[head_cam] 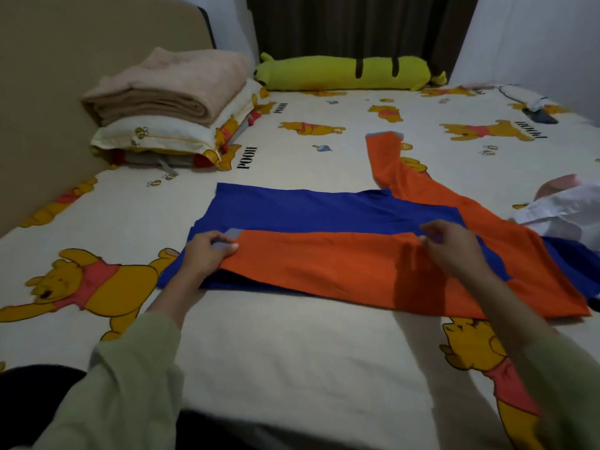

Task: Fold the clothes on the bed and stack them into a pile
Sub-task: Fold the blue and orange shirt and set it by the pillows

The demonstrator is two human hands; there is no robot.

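Both hands pinch the orange sleeve's edge, left hand (207,254) at the cuff, right hand (451,245) at the shoulder, laying it across the blue-and-orange shirt (324,241) on the bed (276,352) to square the fold.

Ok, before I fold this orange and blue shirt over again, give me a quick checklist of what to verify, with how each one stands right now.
1. Left hand holds the sleeve's cuff end: ok, it pinches the grey cuff.
2. Right hand holds the other end of the folded sleeve: ok, fingers pinch the fabric.
3. First sleeve lies across the orange and blue shirt: ok.
4. Other sleeve folded in: not ok, it sticks out towards the far side of the bed.
5. Shirt's right end clear: not ok, it reaches the white garment.
6. Underside smooth: cannot tell.
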